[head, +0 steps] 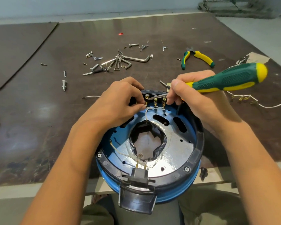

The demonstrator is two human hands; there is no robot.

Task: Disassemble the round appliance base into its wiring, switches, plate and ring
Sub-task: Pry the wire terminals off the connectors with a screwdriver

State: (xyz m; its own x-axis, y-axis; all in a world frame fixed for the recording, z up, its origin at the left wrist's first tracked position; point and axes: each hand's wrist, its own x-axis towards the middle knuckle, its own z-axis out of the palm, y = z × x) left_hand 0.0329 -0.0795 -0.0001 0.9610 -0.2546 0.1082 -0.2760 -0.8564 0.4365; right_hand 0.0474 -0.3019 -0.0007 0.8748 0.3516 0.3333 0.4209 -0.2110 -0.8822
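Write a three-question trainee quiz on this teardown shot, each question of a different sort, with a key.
1. True or false: the right hand grips the screwdriver.
2. The screwdriver's tip points at: A the switch terminals on the far rim; B the black plug socket; C a loose bolt.
3. Fill in: the left hand pinches a white ____ beside those terminals.
Key: 1 true; 2 A; 3 wire.
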